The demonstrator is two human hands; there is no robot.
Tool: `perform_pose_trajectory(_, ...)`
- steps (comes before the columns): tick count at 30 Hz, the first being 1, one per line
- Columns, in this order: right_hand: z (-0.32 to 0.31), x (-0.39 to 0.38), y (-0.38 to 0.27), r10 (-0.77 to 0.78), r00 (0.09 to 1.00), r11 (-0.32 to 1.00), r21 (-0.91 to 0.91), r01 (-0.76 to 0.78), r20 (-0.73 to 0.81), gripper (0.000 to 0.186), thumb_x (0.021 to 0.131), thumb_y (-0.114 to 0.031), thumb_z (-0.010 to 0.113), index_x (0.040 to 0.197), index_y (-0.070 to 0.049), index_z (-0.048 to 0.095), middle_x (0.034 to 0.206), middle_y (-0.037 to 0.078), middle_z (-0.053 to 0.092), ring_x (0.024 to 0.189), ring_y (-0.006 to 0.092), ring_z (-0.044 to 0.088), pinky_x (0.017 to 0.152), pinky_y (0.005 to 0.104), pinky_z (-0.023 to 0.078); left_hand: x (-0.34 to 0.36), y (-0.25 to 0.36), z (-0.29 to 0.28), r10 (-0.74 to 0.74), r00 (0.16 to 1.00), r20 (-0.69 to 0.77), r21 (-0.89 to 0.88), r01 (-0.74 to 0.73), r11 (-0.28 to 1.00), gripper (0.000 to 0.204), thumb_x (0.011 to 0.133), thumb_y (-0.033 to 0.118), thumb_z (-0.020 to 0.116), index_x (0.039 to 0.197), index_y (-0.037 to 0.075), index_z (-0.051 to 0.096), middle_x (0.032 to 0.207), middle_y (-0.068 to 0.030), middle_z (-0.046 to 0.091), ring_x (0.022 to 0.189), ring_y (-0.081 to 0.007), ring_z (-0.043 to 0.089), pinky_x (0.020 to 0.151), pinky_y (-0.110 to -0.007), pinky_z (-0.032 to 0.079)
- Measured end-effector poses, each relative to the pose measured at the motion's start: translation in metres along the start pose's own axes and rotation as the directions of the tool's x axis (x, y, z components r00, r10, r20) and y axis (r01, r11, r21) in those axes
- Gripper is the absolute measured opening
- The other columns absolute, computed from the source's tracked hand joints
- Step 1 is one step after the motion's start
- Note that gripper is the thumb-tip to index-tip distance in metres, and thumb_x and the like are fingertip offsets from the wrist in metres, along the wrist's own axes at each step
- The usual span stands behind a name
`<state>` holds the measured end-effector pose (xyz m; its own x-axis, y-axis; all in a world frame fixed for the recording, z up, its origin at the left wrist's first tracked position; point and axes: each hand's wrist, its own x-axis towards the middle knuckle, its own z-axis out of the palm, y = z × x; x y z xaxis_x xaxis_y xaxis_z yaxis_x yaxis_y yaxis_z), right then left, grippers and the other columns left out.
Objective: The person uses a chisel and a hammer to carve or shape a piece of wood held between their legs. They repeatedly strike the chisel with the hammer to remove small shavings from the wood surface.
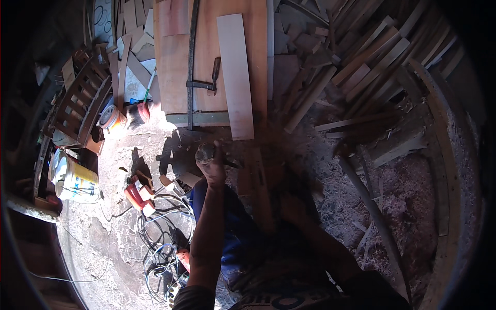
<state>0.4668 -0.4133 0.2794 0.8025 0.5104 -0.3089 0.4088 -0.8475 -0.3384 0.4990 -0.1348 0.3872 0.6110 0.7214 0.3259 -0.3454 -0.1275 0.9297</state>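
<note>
My left hand (pixel 211 164) is closed around a small grey rounded object (pixel 205 151), and a dark stub sticks out to its right. It is held just below the front edge of the wooden workbench (pixel 175 57). My right hand (pixel 281 192) is in deep shadow and blurred, close to an upright narrow wooden strip (pixel 260 181). I cannot make out its grip. On the bench, a pale plank (pixel 235 72) lies lengthwise, overhanging the front edge beside a long black bar clamp (pixel 192 62).
Stacked wooden slats (pixel 361 57) fill the upper right, above a floor covered in sawdust with a grey pipe (pixel 372 206). To the left are a red power tool (pixel 138 194), tangled cables (pixel 160 243), a white-and-yellow bucket (pixel 75 181), a paint can (pixel 110 117) and a slatted wooden frame (pixel 77 103).
</note>
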Motion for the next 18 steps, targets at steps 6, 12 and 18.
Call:
perform_pose_trajectory(6, 0.026, 0.006, 0.019, -0.097, 0.995, 0.992, -0.088, 0.093, -0.039, 0.041, 0.089, -0.023, 0.057, 0.123, -0.002, 0.056, 0.130, 0.025, 0.052, 0.106, 0.0423, 0.063, 0.087, 0.0544, 0.053, -0.009, -0.020, -0.001, 0.039, 0.999, 0.020, 0.147, -0.042, 0.988, 0.028, 0.095, 0.015, 0.067, 0.070, 0.007, 0.057, 0.061, 0.0015, 0.053, 0.056, -0.0092, 0.050, 0.050, -0.030, 0.038)
perform_pose_trajectory(12, 0.000, -0.005, 0.029, -0.066, 0.997, 0.997, 0.047, 0.065, 0.036, 0.039, 0.089, -0.019, 0.057, 0.123, 0.000, 0.054, 0.122, 0.025, 0.057, 0.105, 0.0414, 0.062, 0.087, 0.0522, 0.053, -0.016, 0.002, 0.020, 0.032, 0.995, 0.090, 0.168, -0.046, 0.985, 0.025, 0.096, 0.019, 0.066, 0.073, 0.010, 0.059, 0.063, 0.0014, 0.054, 0.054, -0.0098, 0.053, 0.047, -0.028, 0.040)
perform_pose_trajectory(18, -0.019, -0.008, -0.001, -0.283, 0.843, 0.909, 0.151, 0.387, -0.457, 0.037, 0.092, -0.024, 0.056, 0.119, 0.000, 0.061, 0.127, 0.025, 0.057, 0.110, 0.0390, 0.063, 0.093, 0.0502, 0.052, -0.008, 0.010, 0.003, 0.352, 0.917, 0.189, 0.433, -0.400, 0.808, 0.024, 0.094, 0.012, 0.066, 0.072, 0.006, 0.059, 0.065, -0.0018, 0.054, 0.056, -0.0148, 0.052, 0.052, -0.032, 0.041)
